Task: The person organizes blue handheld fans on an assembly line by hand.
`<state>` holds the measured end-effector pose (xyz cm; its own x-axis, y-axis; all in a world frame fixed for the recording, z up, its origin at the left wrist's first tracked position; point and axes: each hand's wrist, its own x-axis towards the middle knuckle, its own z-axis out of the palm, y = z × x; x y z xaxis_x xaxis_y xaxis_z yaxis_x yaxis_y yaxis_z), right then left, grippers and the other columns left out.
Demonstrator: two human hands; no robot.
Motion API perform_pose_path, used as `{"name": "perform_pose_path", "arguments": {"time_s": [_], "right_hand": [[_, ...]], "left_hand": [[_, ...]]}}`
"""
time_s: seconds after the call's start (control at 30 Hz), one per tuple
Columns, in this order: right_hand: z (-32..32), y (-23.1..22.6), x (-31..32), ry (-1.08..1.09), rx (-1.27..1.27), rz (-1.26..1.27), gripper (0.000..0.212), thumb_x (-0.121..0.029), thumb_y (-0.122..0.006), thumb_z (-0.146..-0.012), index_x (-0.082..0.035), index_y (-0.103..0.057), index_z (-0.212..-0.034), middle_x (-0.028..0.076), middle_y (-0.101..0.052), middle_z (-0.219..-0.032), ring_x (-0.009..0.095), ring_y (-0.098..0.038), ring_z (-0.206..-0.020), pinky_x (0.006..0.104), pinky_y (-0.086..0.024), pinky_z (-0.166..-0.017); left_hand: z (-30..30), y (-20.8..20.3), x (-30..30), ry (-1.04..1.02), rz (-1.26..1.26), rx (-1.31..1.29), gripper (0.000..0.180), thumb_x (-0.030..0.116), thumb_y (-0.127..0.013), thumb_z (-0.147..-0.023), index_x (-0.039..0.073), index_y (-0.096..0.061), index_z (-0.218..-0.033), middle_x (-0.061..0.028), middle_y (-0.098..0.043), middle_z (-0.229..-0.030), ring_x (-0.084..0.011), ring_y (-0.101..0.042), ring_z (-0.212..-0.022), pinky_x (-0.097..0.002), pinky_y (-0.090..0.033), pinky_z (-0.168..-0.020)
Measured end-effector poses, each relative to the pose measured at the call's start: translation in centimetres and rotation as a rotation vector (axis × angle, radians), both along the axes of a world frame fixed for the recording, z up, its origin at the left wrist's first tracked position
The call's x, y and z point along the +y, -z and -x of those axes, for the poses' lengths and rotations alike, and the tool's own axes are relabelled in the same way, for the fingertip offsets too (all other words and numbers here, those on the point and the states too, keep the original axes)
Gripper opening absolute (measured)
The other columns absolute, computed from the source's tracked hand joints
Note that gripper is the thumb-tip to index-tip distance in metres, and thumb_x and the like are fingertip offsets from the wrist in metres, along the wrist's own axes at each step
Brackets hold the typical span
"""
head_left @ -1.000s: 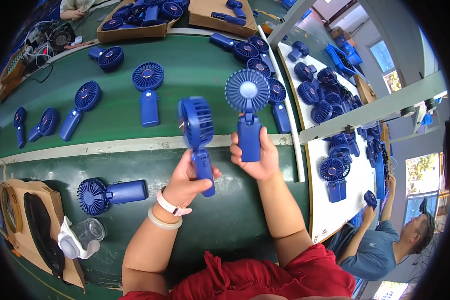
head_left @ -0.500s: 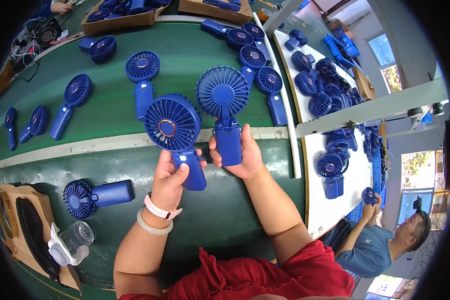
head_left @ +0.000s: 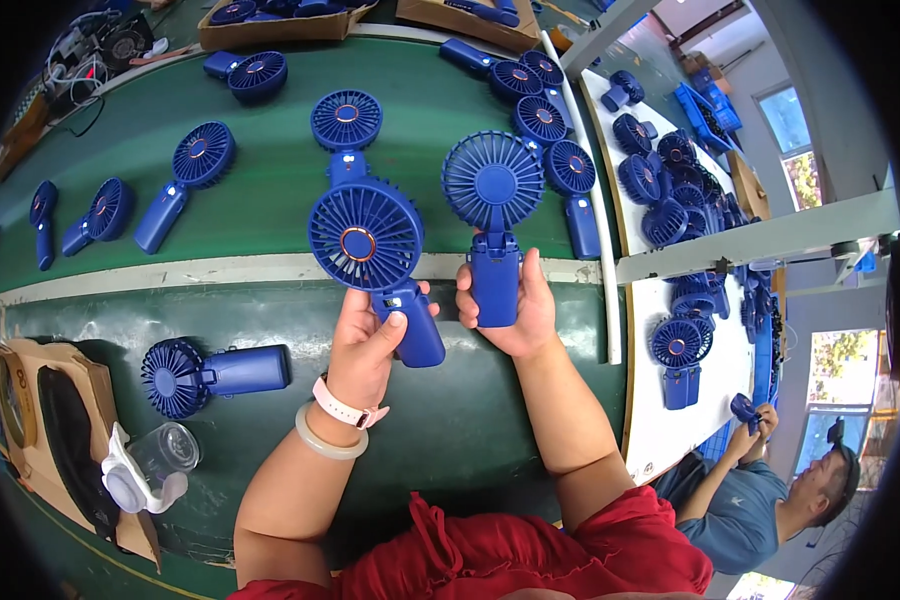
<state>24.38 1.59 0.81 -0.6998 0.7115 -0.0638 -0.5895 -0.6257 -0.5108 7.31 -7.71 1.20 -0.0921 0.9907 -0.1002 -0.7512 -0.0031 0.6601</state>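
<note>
My left hand (head_left: 368, 345) is closed round the handle of a blue handheld fan (head_left: 365, 235), its round grille with an orange-ringed hub facing me and the thumb beside a small lit display. In my right hand (head_left: 526, 318) is a second blue handheld fan (head_left: 493, 185), upright and turned so its plain hub shows; the fingers wrap its handle from behind. The two fans are apart, held above the near edge of the green belt (head_left: 270, 200). Another handheld fan (head_left: 215, 377) lies on the dark green bench at my left.
Several blue fans lie spread on the belt, with cardboard boxes (head_left: 280, 32) of fans beyond. A clear plastic cup (head_left: 170, 448) and cardboard (head_left: 65, 440) are at the left. On the right, a white table (head_left: 715, 370) holds piled fans, and a person (head_left: 745, 500) handles one.
Both held fans appear slightly farther right, as does most of the bench scene, as the view shifts. My grip on each fan stays the same.
</note>
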Motion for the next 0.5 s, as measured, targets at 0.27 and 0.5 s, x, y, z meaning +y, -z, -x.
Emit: {"name": "perform_pose_path", "arguments": {"time_s": [0.27, 0.5], "right_hand": [[0.09, -0.09, -0.05, -0.009, 0.006, 0.005, 0.063, -0.058, -0.023, -0.091, -0.008, -0.04, -0.124, 0.016, -0.055, -0.098, 0.024, -0.054, -0.073, 0.0336, -0.044, -0.061], [0.08, 0.34, 0.13, 0.091, -0.074, -0.195, 0.044, -0.03, -0.055, -0.089, -0.011, -0.04, -0.125, 0.008, -0.05, -0.106, 0.019, -0.048, -0.087, 0.0349, -0.044, -0.071]], "left_hand": [[-0.02, 0.04, 0.04, -0.006, -0.03, 0.037, 0.049, 0.013, -0.058, -0.086, 0.005, -0.035, -0.129, -0.0141, -0.054, -0.115, -0.0239, -0.057, -0.1, -0.0367, -0.044, -0.089], [0.08, 0.78, 0.32, -0.02, -0.013, 0.038, 0.05, 0.011, -0.058, -0.085, 0.008, -0.034, -0.129, -0.0129, -0.054, -0.114, -0.0228, -0.058, -0.097, -0.0375, -0.048, -0.085]]}}
